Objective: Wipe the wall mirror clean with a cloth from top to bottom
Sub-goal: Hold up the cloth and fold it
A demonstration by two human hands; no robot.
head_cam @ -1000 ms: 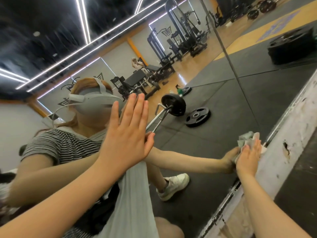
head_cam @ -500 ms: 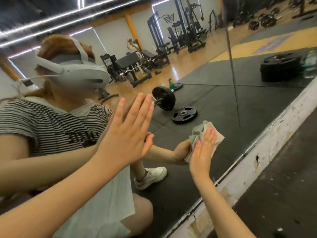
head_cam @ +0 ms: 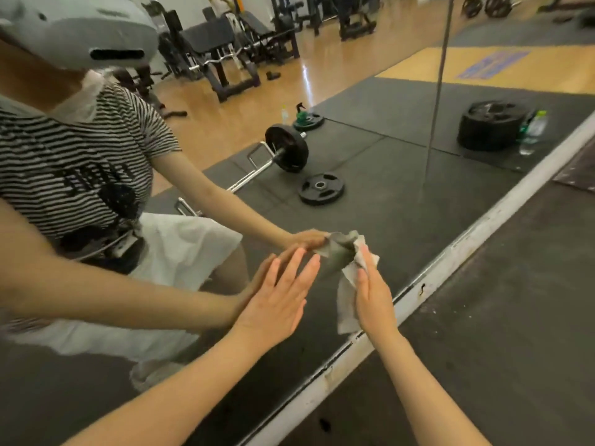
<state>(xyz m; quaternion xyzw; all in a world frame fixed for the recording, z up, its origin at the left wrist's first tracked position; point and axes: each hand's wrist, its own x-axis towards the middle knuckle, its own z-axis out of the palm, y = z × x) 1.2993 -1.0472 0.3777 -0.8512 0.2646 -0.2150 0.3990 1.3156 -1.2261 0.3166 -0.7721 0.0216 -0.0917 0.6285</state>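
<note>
The wall mirror point(head_cam: 386, 220) fills most of the head view and reflects me and the gym floor. My right hand point(head_cam: 373, 294) presses a crumpled white cloth point(head_cam: 346, 297) flat against the glass low down, just above the mirror's bottom edge, fingers straight. My left hand point(head_cam: 277, 300) lies flat on the glass to the left of the cloth, fingers spread and straight, holding nothing.
A worn white ledge point(head_cam: 450, 262) runs along the mirror's bottom edge, with black rubber floor point(head_cam: 499, 317) to the right. A vertical seam point(head_cam: 434, 107) splits the glass. Reflected in it are a barbell, weight plates, bottles and gym benches.
My right hand has slid the cloth left along the lower glass toward my left hand. My left hand has dropped from chest height to low on the glass. My view has tilted downward.
</note>
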